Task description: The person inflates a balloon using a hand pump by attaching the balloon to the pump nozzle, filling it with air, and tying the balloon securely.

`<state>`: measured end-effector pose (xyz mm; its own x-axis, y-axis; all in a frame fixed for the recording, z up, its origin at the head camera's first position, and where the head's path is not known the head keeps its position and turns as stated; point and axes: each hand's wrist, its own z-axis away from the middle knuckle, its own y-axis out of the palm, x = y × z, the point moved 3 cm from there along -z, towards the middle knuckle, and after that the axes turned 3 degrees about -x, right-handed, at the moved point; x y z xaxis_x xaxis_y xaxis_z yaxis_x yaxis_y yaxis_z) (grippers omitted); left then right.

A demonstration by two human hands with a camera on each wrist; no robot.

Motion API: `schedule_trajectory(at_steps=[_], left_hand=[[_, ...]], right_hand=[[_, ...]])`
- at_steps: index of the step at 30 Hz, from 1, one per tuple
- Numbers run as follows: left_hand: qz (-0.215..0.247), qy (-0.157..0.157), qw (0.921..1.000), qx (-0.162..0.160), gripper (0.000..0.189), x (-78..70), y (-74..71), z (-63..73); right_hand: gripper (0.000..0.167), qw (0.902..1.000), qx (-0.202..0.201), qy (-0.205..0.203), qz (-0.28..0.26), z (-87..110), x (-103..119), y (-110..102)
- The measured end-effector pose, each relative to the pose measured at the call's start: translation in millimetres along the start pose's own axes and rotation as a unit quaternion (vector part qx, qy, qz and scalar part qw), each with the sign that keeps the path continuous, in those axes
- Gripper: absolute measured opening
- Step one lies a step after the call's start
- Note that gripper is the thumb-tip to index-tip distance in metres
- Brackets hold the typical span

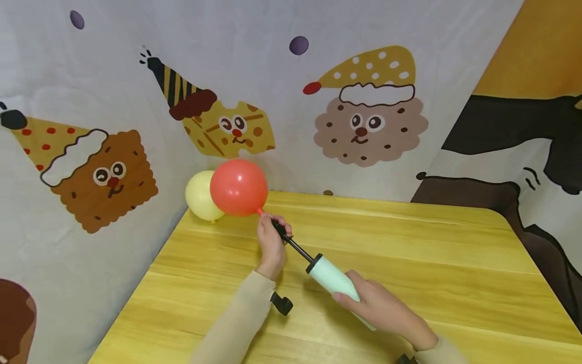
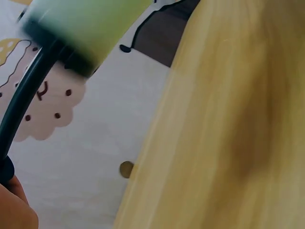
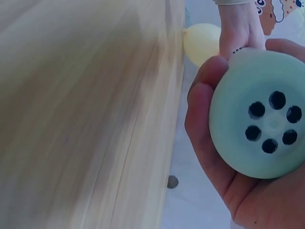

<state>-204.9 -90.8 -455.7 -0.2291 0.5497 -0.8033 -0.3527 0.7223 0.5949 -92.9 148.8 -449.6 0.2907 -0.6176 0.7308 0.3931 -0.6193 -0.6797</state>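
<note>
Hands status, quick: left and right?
Left hand: closed, holding the pump's black end, next to the red balloon.
Right hand: closed, holding the pump's pale green body.

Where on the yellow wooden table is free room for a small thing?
The table is bare from the pale green cylindrical pump and right hand to the right edge, and left of the beige left sleeve. Crowded: the far left corner (round yellow balloon, round red balloon) and the middle (left hand, right hand, pump).

Plain beige sleeves point(image 1: 238, 318), bare hands point(image 1: 381, 306) — a small black fitting point(image 1: 282, 304) juts beside the left cuff point(image 1: 265, 284), another black piece point(image 1: 404, 359) by the right.
</note>
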Motion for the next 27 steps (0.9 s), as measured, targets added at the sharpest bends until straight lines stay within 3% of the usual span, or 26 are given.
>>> schedule_trajectory(at_steps=[9,19,27], left_hand=[[-0.009,-0.021,0.9996,0.014,0.032,13.7,5.1,16.3],[-0.020,-0.060,0.9977,0.025,0.028,27.0,5.4,21.0],[-0.026,-0.126,0.9909,-0.040,0.035,39.7,-7.6,14.9]], right_hand=[[0.056,0.9996,-0.023,0.016,0.003,-21.7,10,9],[0.062,0.9988,-0.021,0.036,-0.024,-32.8,11,15],[0.064,0.9987,-0.007,0.042,-0.027,-33.9,8,23]])
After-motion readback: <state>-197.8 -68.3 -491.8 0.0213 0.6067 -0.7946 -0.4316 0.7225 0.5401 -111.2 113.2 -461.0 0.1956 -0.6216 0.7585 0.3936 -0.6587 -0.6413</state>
